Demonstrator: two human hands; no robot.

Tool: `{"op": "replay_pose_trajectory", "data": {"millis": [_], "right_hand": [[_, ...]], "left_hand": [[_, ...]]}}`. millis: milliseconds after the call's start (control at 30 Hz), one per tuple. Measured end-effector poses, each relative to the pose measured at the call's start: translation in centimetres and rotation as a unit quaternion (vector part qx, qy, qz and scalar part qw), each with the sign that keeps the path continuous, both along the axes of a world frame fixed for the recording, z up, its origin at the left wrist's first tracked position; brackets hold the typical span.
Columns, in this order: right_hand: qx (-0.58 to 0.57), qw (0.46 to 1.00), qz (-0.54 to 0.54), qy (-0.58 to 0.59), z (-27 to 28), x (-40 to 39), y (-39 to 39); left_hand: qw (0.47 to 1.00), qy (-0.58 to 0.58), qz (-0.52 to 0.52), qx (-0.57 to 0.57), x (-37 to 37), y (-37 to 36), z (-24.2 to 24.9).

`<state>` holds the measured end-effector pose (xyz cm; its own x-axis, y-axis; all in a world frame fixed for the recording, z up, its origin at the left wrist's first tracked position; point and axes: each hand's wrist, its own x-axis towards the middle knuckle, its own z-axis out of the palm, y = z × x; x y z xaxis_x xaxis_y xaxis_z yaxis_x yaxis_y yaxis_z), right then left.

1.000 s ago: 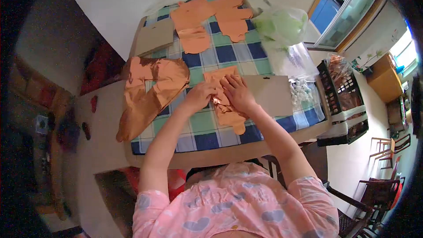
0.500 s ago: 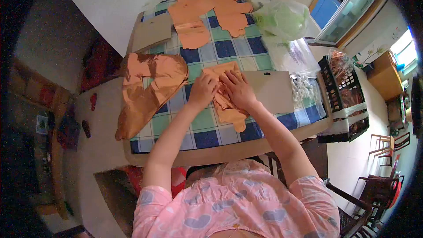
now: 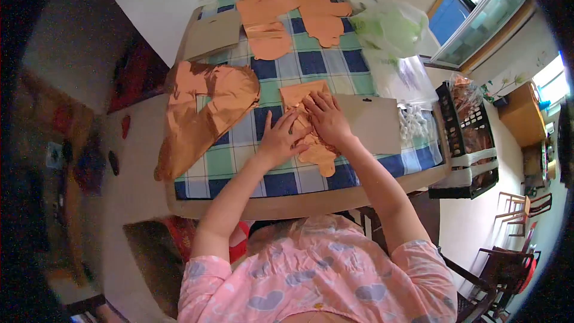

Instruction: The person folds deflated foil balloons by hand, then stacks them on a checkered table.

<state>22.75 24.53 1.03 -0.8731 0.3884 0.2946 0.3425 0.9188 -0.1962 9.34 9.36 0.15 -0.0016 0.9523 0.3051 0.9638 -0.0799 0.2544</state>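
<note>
A partly folded rose-gold foil piece (image 3: 317,155) lies on the checked tablecloth (image 3: 281,179) before me. My left hand (image 3: 280,137) rests on its left side with the fingers spread. On its upper right part my right hand (image 3: 327,119) lies flat, fingers stretched out. Just right of that hand is a grey-beige card (image 3: 373,124) with a small dark slot. A large rose-gold foil shape (image 3: 206,116) lies to the left of my left hand, apart from it.
More flat foil shapes (image 3: 323,21) lie at the back. Another card (image 3: 212,36) is at the back left. At the right are a plastic bag with green contents (image 3: 397,27), clear packets (image 3: 406,81), white strings (image 3: 415,122) and a black crate (image 3: 472,137).
My left hand has moved down a little along the foil, and its fingers have spread. My right hand stays on the foil. The camera view has shifted slightly.
</note>
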Motion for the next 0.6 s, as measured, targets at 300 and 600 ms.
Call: {"op": "replay_pose_trajectory", "data": {"millis": [300,600], "right_hand": [[-0.14,0.987,-0.064,0.043,1.1,2.7,5.1],[-0.017,0.995,0.099,-0.003,4.1,4.0,-2.0]], "left_hand": [[0.999,0.007,-0.004,-0.032,-0.1,-0.2,-0.2],[0.999,0.018,0.006,-0.035,0.2,-0.5,1.2]]}}
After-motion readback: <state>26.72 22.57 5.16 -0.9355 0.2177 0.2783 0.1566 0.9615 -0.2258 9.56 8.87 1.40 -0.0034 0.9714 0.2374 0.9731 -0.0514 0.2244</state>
